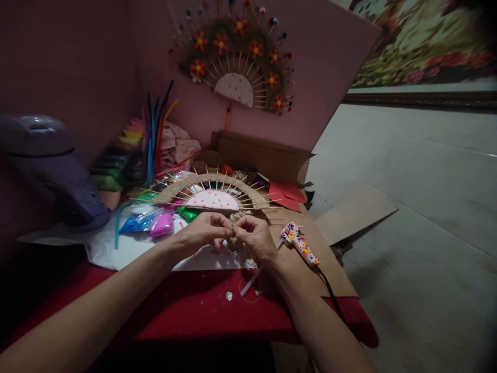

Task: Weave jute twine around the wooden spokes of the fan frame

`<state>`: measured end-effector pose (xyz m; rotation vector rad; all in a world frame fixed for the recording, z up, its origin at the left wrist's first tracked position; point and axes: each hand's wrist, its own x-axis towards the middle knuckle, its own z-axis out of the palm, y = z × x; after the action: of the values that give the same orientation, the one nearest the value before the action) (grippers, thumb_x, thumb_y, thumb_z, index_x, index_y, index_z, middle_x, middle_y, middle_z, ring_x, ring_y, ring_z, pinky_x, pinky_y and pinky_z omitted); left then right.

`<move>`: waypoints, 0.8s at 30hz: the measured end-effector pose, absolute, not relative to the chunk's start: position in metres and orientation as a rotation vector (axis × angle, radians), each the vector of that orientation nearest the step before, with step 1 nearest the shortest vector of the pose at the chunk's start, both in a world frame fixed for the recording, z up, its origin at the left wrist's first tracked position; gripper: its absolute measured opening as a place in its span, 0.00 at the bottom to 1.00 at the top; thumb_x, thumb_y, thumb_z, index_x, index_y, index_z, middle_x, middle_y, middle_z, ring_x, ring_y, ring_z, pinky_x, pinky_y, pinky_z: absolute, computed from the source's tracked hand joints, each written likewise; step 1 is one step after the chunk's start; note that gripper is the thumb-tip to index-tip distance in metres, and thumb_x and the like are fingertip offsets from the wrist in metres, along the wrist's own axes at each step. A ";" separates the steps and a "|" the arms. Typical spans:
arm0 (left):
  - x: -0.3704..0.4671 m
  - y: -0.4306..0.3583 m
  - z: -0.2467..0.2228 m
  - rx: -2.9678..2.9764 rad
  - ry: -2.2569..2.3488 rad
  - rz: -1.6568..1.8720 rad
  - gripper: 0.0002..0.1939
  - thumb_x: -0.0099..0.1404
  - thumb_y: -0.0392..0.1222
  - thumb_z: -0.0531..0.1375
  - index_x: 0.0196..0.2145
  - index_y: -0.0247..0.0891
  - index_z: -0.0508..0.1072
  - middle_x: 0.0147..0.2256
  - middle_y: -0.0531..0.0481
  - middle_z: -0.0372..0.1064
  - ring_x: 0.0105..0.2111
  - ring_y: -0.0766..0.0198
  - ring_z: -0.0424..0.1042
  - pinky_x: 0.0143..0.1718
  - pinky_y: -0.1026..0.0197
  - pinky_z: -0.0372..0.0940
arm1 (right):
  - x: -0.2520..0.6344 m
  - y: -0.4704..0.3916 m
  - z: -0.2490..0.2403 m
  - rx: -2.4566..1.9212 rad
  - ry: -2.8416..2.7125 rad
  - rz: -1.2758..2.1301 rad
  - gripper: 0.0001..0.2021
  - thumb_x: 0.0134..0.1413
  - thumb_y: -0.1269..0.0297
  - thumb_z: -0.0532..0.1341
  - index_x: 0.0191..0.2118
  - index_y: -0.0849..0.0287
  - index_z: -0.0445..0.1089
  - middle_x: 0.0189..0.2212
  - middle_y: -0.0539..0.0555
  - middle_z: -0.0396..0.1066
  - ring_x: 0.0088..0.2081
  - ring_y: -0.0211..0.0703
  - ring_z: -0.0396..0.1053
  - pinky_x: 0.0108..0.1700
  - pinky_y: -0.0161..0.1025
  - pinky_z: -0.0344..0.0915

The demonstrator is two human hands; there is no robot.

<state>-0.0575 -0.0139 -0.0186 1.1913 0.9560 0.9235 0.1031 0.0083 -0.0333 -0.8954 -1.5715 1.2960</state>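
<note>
My left hand (212,228) and my right hand (254,234) meet fingertip to fingertip above the table, thumbs and forefingers pinched. Tan jute twine (235,242) shows in a wound bundle between and just below them; the strand in the fingertips is too thin to see clearly. Just beyond the hands is a half-round fan (212,199) of thin sticks, with a band of woven twine and a white, red-dotted centre. To the right of my right hand, a glue gun (301,243) in flower-patterned covering lies on cardboard, a clear glue stick (252,280) at its back end.
A finished flowered fan (233,62) hangs on the pink panel behind. At left stands a purple flask (54,171), near upright pipe cleaners (155,134). Bags of coloured clay (161,224), red paper (287,196) and a cardboard box (260,155) crowd the red-clothed table (186,311).
</note>
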 end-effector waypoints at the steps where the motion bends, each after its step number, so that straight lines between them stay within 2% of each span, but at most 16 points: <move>1: -0.057 -0.015 -0.018 1.206 0.966 0.924 0.13 0.48 0.43 0.67 0.26 0.32 0.70 0.21 0.51 0.69 0.17 0.70 0.67 0.21 0.66 0.63 | 0.104 0.009 -0.034 -0.897 -1.585 1.296 0.08 0.39 0.64 0.63 0.21 0.62 0.65 0.16 0.47 0.63 0.17 0.30 0.58 0.19 0.30 0.55; 7: -0.056 -0.018 -0.012 1.265 1.010 0.935 0.12 0.53 0.46 0.63 0.25 0.32 0.68 0.19 0.53 0.66 0.17 0.70 0.65 0.22 0.66 0.62 | 0.106 0.007 -0.031 -0.867 -1.624 1.319 0.09 0.40 0.64 0.64 0.21 0.62 0.65 0.17 0.47 0.64 0.18 0.31 0.59 0.21 0.30 0.57; 11: -0.057 -0.016 -0.015 1.280 1.014 0.929 0.11 0.54 0.45 0.62 0.25 0.32 0.69 0.21 0.52 0.67 0.17 0.71 0.65 0.21 0.66 0.61 | 0.106 0.006 -0.028 -0.865 -1.616 1.349 0.10 0.41 0.62 0.64 0.22 0.63 0.66 0.17 0.48 0.64 0.18 0.31 0.59 0.21 0.31 0.56; 17: -0.059 -0.013 -0.021 1.232 0.914 0.970 0.13 0.53 0.47 0.63 0.26 0.32 0.70 0.24 0.50 0.68 0.20 0.69 0.63 0.24 0.61 0.66 | 0.107 0.007 -0.025 -0.822 -1.604 1.391 0.11 0.42 0.60 0.65 0.22 0.63 0.67 0.18 0.48 0.65 0.18 0.30 0.58 0.21 0.30 0.55; 24: -0.059 -0.014 -0.020 1.247 0.912 1.006 0.12 0.55 0.46 0.62 0.25 0.32 0.70 0.22 0.51 0.66 0.20 0.69 0.64 0.24 0.62 0.64 | 0.107 0.008 -0.027 -0.826 -1.590 1.405 0.11 0.43 0.60 0.65 0.22 0.63 0.68 0.17 0.47 0.65 0.17 0.29 0.58 0.20 0.30 0.54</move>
<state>-0.0585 -0.0136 -0.0197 1.2474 0.9125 1.0059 0.1067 0.0082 -0.0270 -0.8257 -1.5903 1.4049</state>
